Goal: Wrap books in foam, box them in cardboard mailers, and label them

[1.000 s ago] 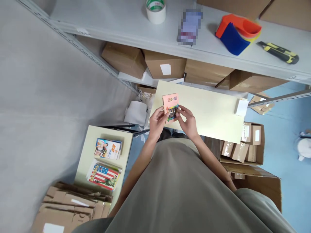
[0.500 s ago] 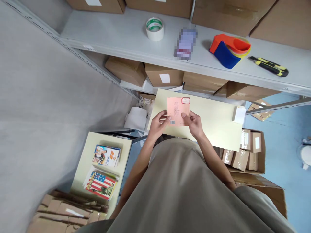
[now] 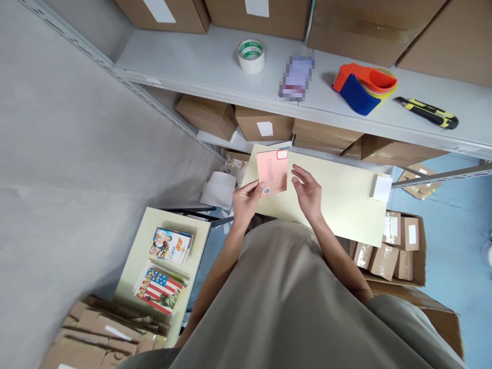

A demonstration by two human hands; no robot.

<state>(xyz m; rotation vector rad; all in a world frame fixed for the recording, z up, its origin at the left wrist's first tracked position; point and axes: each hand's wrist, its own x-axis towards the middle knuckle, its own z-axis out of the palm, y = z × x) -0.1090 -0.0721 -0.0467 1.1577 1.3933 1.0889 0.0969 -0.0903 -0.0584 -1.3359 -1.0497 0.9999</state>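
Observation:
A thin pink booklet (image 3: 273,171) with a barcode and a red-edged label is held above the pale yellow table (image 3: 330,197). My left hand (image 3: 246,202) pinches its lower left corner, thumb on the printed face. Just to the right of the booklet, my right hand (image 3: 308,193) is apart from it, fingers spread, with nothing in them. A small white box or stack (image 3: 381,188) sits at the table's right end.
On the shelf ahead lie a tape roll (image 3: 251,57), a blurred-out flat object (image 3: 297,78), a tape dispenser (image 3: 361,88) and a utility knife (image 3: 428,113). Magazines (image 3: 160,291) lie on a side table at left. An open carton (image 3: 418,261) with small boxes stands at right.
My right hand has let go of the booklet and opened beside it. The booklet has shifted left and turned slightly in my left hand. The camera view has moved a little.

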